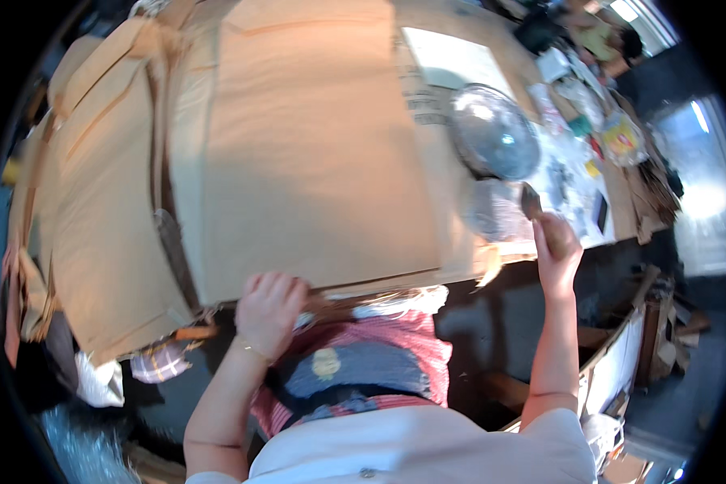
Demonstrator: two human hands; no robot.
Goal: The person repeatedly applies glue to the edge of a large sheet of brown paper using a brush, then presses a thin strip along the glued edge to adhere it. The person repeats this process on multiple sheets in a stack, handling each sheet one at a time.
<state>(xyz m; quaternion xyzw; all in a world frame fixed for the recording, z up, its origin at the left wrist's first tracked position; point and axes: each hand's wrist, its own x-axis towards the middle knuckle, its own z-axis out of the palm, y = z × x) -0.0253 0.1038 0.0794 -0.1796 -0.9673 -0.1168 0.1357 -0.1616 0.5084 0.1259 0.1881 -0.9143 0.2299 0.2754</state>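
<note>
A stack of large brown paper sheets point(315, 153) lies in front of me, reaching to the table's near edge. At its near left corner, my left hand point(270, 310) is curled over the paper's edge, its fingertips partly hidden. To the right, my right hand point(558, 246) is closed round a brush point(531, 200), bristle end up and pointing to the far left. The brush is just above the table, close to a pinkish-grey flat patch point(500, 211). Beyond it stands a round, shiny metal bowl point(496, 133); its contents are unclear.
Another pile of brown paper point(105, 185) lies at the left. A white sheet point(452, 56) is behind the bowl. Plastic bags point(621, 139) and a dark phone-like object point(601, 211) sit at the right. Cardboard point(621, 347) stands below on the right. Another person point(597, 36) is far right.
</note>
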